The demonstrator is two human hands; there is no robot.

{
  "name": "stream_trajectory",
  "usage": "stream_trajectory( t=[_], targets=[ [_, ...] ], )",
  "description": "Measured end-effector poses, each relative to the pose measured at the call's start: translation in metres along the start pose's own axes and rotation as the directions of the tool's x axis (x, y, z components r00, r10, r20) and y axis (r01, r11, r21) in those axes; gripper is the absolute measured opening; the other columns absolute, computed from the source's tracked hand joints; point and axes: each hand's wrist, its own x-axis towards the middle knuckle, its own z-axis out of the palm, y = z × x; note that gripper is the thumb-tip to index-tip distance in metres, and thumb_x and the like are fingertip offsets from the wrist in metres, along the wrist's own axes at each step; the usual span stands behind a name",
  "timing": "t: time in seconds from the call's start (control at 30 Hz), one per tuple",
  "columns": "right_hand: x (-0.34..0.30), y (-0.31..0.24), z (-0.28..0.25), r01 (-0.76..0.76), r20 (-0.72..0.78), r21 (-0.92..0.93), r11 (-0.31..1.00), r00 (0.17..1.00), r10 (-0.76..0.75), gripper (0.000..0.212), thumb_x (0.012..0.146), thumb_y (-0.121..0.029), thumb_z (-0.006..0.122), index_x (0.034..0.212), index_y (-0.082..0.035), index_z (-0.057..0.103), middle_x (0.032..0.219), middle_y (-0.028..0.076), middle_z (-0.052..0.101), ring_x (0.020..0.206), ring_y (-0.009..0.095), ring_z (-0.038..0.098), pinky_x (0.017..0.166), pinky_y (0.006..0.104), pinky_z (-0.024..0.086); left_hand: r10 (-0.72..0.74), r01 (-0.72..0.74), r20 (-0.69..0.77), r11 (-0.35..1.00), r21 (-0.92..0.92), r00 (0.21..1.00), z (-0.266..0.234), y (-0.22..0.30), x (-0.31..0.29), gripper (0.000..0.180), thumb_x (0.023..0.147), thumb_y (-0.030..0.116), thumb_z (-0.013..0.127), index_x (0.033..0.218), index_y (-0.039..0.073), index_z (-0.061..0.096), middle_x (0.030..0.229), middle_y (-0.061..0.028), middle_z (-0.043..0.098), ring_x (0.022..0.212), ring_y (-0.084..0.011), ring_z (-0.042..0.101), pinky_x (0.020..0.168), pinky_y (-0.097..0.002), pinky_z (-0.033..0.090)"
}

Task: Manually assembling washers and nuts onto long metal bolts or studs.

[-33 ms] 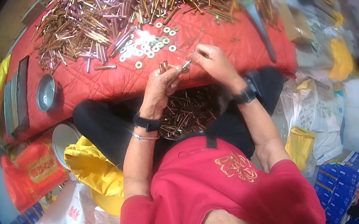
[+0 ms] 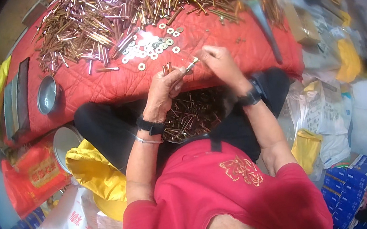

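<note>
My left hand (image 2: pixel 166 88) is closed around several metal bolts over the near edge of the red quilted cover. Copper-coloured ends (image 2: pixel 167 68) stick up above its fingers. From its fingertips one silvery bolt (image 2: pixel 191 64) points toward my right hand (image 2: pixel 217 60), with a pale, nut-like piece at its tip. The right fingers are pinched together right beside that tip; what they hold, if anything, is hidden. Below both hands, a heap of finished-looking bolts (image 2: pixel 193 115) lies between my legs. Loose washers (image 2: pixel 154 56) are scattered on the cover just beyond my left hand.
A large pile of copper-coloured metal rods or sleeves (image 2: pixel 100 23) covers the far side of the red cover (image 2: pixel 104 85). A grey metal bowl (image 2: pixel 48 96) sits at left, and a long, dark tapered tool (image 2: pixel 267 32) at right. Blue boxes (image 2: pixel 346 190) are stacked lower right.
My right fingers have shifted slightly off the bolt's end, so more of its pale tip shows. The left hand has stayed in place.
</note>
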Motion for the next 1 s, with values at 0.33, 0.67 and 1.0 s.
stream_trajectory(
  t=[0.33, 0.67, 1.0],
  targets=[
    [-0.007, -0.012, 0.011, 0.143, -0.156, -0.090, 0.986, 0.975, -0.156, 0.025, 0.088, -0.025, 0.064, 0.082, -0.001, 0.060, 0.065, 0.005, 0.056, 0.062, 0.015, 0.052, 0.062, 0.0291, 0.043, 0.002, -0.001, 0.043, 1.000, -0.015, 0.999, 0.004, 0.003, -0.002, 0.016, 0.087, 0.021, 0.063, 0.087, 0.005, 0.064, 0.055, 0.0088, 0.038, 0.045, -0.0014, 0.030, 0.041, -0.0191, 0.018],
    [-0.005, 0.009, 0.006, 0.055, 0.005, 0.094, 0.994, 0.998, -0.056, 0.024, 0.087, -0.024, 0.065, 0.083, 0.000, 0.059, 0.072, 0.006, 0.058, 0.068, 0.014, 0.055, 0.064, 0.0282, 0.044, -0.040, 0.041, 0.044, 0.999, -0.023, 0.998, 0.004, 0.001, 0.003, 0.017, 0.088, 0.020, 0.062, 0.089, 0.004, 0.065, 0.055, 0.0086, 0.038, 0.045, -0.0016, 0.030, 0.041, -0.0192, 0.019],
    [-0.007, -0.011, 0.006, 0.081, -0.026, 0.173, 0.982, 0.997, -0.078, 0.031, 0.088, -0.009, 0.060, 0.119, -0.005, 0.055, 0.080, 0.005, 0.055, 0.073, 0.012, 0.054, 0.071, 0.0273, 0.046, -0.080, 0.081, 0.045, 0.996, -0.026, 0.996, 0.002, -0.003, 0.007, 0.022, 0.089, 0.021, 0.060, 0.091, 0.000, 0.066, 0.055, 0.0083, 0.037, 0.043, -0.0018, 0.028, 0.040, -0.0195, 0.019]
  ],
)
